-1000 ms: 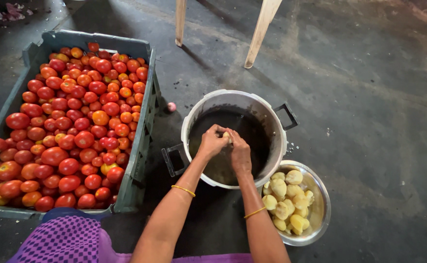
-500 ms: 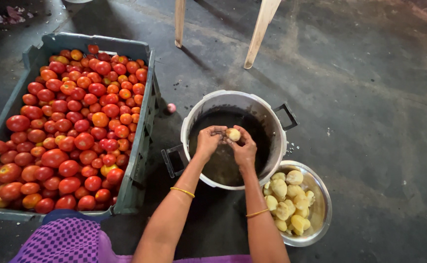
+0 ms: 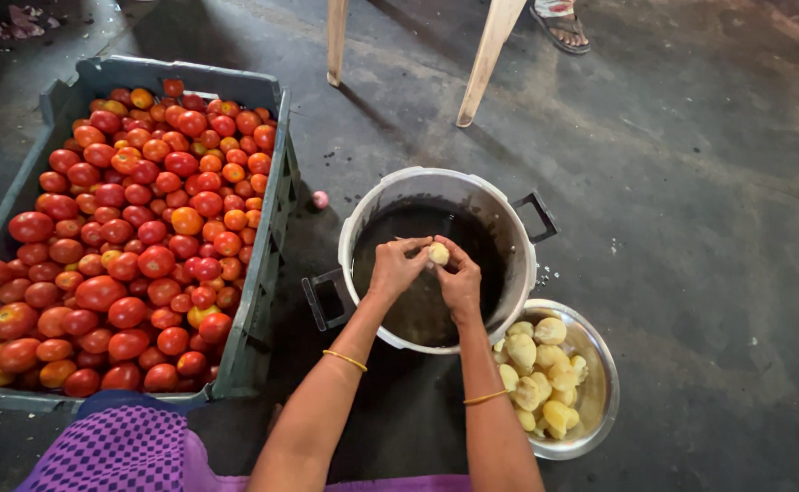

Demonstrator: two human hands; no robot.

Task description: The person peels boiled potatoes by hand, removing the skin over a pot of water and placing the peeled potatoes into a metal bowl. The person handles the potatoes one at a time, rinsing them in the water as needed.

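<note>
Both my hands are over a large metal pot point(image 3: 509, 223) with black side handles and a dark inside. My left hand point(image 3: 396, 266) and my right hand point(image 3: 459, 279) together hold a small pale peeled potato point(image 3: 438, 253) between the fingertips, above the pot's middle. Each wrist wears a thin gold bangle. To the right of the pot, touching its rim, a steel bowl point(image 3: 599, 405) holds several peeled yellowish potatoes point(image 3: 539, 369).
A grey plastic crate point(image 3: 269, 264) full of red and orange tomatoes point(image 3: 130, 237) stands at the left. A small pink thing point(image 3: 320, 199) lies on the dark floor between crate and pot. Two wooden legs point(image 3: 488, 56) and another person's sandalled foot point(image 3: 562, 20) are at the top.
My hands have turned the potato between the fingers, so its pale peeled side now shows; they stay over the pot.
</note>
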